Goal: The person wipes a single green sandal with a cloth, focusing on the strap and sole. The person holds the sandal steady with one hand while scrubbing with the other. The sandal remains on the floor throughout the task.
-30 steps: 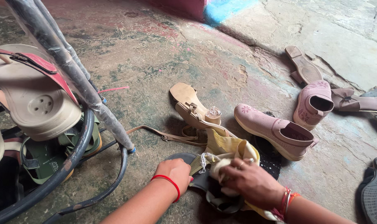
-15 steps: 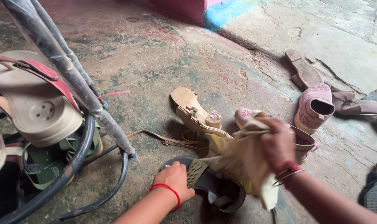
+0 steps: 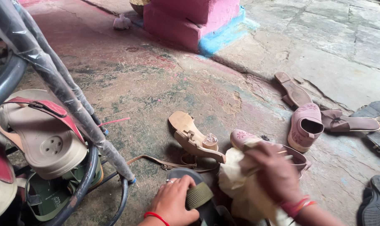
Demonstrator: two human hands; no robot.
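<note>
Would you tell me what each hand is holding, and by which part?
The left hand presses on the dark sandal at its olive strap. The right hand grips a bunched pale yellow cloth near its top.

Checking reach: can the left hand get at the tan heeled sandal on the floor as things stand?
Probably yes. The left hand rests on the dark sandal, and the tan heeled sandal lies just beyond with only its loose strap between; it must let go first.

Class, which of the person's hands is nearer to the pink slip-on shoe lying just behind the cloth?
Right. The right hand, gripping the yellow cloth, overlaps the pink shoe; the left hand rests on the dark sandal, farther left.
</note>
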